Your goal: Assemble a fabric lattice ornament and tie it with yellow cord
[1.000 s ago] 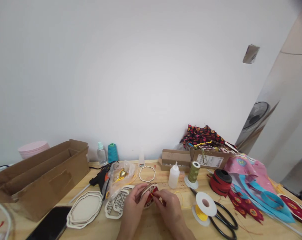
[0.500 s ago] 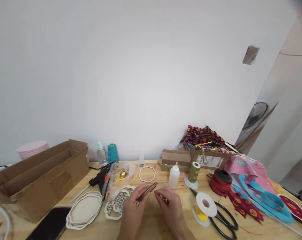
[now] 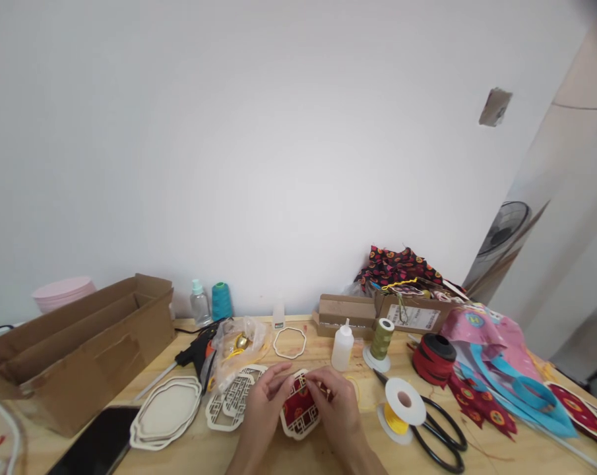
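A small wooden lattice panel backed with red patterned fabric (image 3: 301, 410) is between my hands, its face turned toward me. My left hand (image 3: 264, 404) grips its upper left edge between thumb and fingers. At its upper right edge, my right hand (image 3: 338, 402) is closed in a pinch with the fingertips on the panel; any thin cord inside these fingers is too small to make out. Loose yellow cord (image 3: 358, 390) lies just behind my right hand. Plain lattice panels (image 3: 225, 404) lie beside my left hand. A yellow cord spool (image 3: 406, 404) stands right of my right hand.
Black-handled scissors (image 3: 439, 435) lie under the spool. A squeeze bottle (image 3: 342, 346), green thread (image 3: 381, 340) and red ribbon roll (image 3: 434, 359) stand behind. Leftward are wooden blanks (image 3: 167, 412), a phone (image 3: 97, 441), a glue gun (image 3: 199, 353) and a cardboard box (image 3: 100, 369).
The panel has turned from edge-on to face-on, showing its red fabric. My right hand, apart from it before, has moved left to its upper edge.
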Available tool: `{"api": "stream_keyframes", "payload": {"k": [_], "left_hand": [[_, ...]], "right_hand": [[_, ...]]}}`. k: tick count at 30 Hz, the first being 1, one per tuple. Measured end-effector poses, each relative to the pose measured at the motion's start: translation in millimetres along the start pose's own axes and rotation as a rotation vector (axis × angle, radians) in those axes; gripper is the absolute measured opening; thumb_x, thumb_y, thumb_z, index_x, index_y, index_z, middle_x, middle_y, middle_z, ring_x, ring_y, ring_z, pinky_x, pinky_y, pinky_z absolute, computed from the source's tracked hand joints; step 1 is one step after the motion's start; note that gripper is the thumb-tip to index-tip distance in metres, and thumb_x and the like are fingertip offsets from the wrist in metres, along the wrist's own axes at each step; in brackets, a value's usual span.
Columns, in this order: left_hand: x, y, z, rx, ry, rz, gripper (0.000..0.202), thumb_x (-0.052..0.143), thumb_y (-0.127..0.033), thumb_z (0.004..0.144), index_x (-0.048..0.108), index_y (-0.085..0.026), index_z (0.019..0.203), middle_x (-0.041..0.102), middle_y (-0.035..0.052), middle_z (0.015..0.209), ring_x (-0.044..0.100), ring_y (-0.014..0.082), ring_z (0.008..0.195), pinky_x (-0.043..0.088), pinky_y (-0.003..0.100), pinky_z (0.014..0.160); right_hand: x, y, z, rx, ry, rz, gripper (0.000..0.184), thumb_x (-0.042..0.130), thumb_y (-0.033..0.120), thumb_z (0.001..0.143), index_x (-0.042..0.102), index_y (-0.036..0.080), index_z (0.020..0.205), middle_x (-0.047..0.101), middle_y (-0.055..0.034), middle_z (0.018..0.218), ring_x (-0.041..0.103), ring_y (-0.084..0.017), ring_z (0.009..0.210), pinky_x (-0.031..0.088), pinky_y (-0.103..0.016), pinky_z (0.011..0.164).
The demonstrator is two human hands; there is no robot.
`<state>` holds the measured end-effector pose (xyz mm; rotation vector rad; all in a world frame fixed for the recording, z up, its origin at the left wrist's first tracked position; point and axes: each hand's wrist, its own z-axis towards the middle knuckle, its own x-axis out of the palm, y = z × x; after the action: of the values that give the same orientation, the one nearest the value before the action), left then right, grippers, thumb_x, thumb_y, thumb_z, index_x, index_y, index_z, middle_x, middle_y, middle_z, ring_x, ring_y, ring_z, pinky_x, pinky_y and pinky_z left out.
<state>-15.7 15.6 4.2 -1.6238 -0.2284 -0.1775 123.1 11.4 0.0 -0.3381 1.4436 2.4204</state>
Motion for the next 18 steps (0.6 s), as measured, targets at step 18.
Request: {"api": "stream_keyframes", "payload": {"k": [18], "left_hand": [[-4.8, -11.9, -2.0, -0.212, -0.072, -0.324, 0.035, 0.070, -0.030, 0.061, 0.060, -0.017, 0.091, 0.071, 0.0012, 0.070, 0.066, 0.0188, 0.067, 0.050, 0.028, 0.064]], "right_hand": [[6.1, -11.0, 0.1, 0.190, -0.072, 0.187, 0.017, 0.058, 0.031, 0.072, 0.068, 0.018, 0.074, 0.064, -0.0021, 0.065, 0.046, -0.010, 0.047, 0.038, -0.021, 0.044]]}}
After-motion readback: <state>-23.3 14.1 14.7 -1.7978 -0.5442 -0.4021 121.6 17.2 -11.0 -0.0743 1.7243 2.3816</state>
